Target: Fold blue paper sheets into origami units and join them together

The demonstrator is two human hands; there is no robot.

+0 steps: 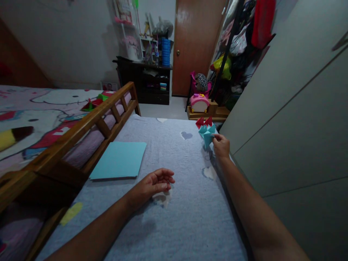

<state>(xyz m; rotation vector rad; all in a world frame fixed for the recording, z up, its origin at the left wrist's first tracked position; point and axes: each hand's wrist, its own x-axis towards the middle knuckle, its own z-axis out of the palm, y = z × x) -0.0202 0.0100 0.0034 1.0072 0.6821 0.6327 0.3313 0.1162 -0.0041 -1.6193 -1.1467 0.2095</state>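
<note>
At the far right of the cloth-covered surface, my right hand (221, 145) pinches a light blue folded paper figure (207, 135) by its right side. Just behind it lies a red folded paper figure (203, 122), partly hidden by the blue one. My left hand (156, 182) is held over the middle of the cloth, its fingers loosely curled and apart with nothing in them. To the left of that hand rests a stack of light blue paper sheets (119, 160), near the wooden rail.
A wooden bed rail (108, 115) runs along the left side. A pale cabinet (293, 116) borders the right edge of the blue patterned cloth (185, 224). Beyond the far edge stand a pink toy case (199, 103), a black shelf unit (146, 85) and a brown door (197, 47).
</note>
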